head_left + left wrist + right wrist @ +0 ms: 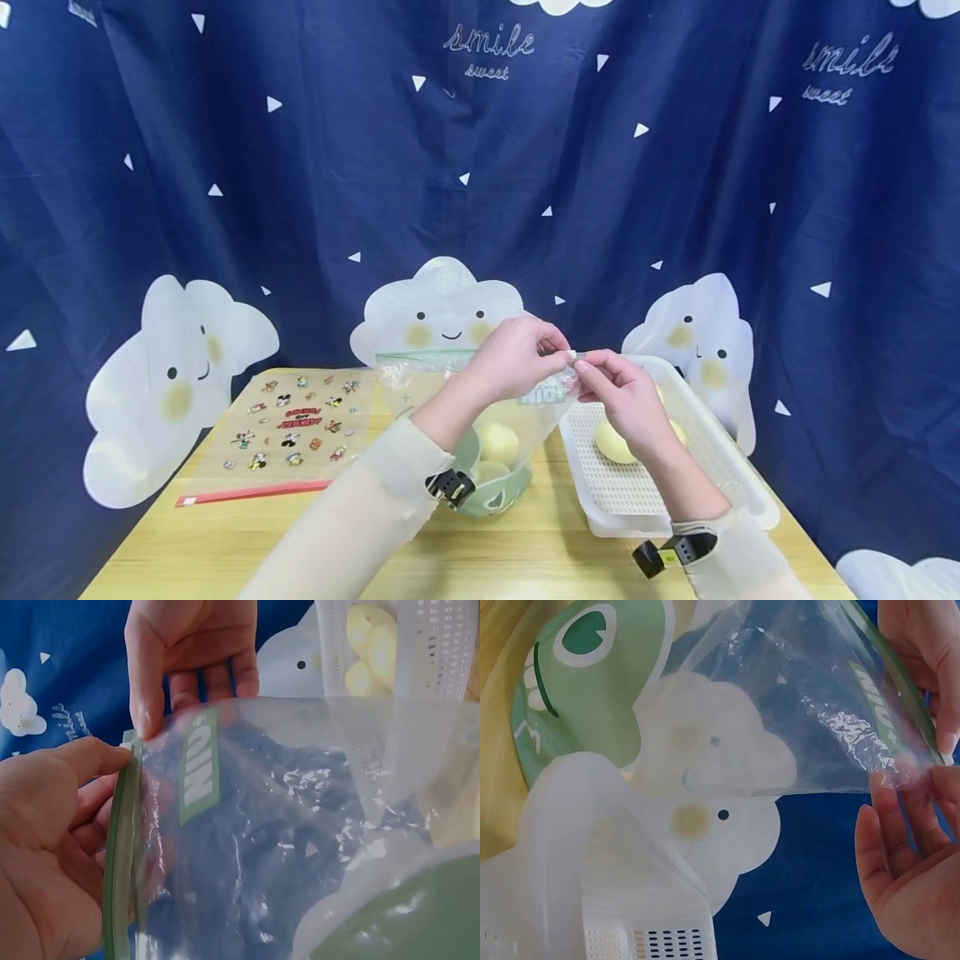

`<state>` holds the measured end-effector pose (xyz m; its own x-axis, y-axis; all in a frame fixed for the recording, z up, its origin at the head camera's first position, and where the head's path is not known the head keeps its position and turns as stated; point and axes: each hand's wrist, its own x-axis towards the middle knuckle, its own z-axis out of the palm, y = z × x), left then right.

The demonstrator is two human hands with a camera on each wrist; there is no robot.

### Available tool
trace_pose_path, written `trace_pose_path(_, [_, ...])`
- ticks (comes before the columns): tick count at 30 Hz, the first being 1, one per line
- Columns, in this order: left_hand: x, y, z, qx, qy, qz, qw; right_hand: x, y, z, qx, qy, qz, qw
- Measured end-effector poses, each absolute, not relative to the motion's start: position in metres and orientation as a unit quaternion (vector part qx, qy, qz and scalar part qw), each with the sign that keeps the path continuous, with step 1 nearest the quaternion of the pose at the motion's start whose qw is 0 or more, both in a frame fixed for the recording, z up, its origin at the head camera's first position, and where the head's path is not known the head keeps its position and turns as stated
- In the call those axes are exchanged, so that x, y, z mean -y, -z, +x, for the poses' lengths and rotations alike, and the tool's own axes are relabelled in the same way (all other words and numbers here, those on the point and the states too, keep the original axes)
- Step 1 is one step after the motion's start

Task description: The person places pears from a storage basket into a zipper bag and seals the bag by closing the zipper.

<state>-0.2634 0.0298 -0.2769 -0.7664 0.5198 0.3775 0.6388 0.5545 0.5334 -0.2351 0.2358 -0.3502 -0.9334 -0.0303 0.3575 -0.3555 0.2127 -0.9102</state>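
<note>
A clear zip bag (540,429) with a green top strip and a green cartoon print stands upright on the table. Pale yellow round items (497,442) sit inside it. At the right end of the strip, my left hand (517,357) pinches the bag's edge by a small white slider (573,355). My right hand (628,400) pinches the same top corner between thumb and fingers. The left wrist view shows the green zip strip (118,855) running along the left fingers, with the right thumb at the corner.
To the right, a white perforated basket (600,523) contains more pale yellow round items (615,443). On the left lies a flat bag with cartoon figures (300,458) and a red strip (255,493). A dark blue curtain (337,167) hangs behind the wooden table (525,567).
</note>
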Motion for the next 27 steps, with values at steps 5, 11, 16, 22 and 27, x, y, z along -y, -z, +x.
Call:
trace_pose_path(5, [-0.013, 0.279, -0.266, 0.881, 0.329, -0.324, 0.100, -0.238, 0.352, -0.235, 0.765, -0.619, 0.101, 0.144])
trace_pose_path(11, [0.018, 0.278, -0.270, 0.878, 0.344, -0.321, 0.089, -0.240, 0.353, -0.237, 0.761, -0.627, 0.093, 0.141])
trace_pose_path(16, [0.044, 0.279, -0.270, 0.879, 0.349, -0.315, 0.080, -0.239, 0.353, -0.237, 0.759, -0.629, 0.093, 0.138])
trace_pose_path(22, [0.069, 0.281, -0.265, 0.880, 0.348, -0.310, 0.086, -0.237, 0.354, -0.236, 0.761, -0.625, 0.098, 0.142])
trace_pose_path(27, [0.084, 0.285, -0.264, 0.872, 0.362, -0.315, 0.095, -0.234, 0.352, -0.234, 0.766, -0.619, 0.103, 0.140])
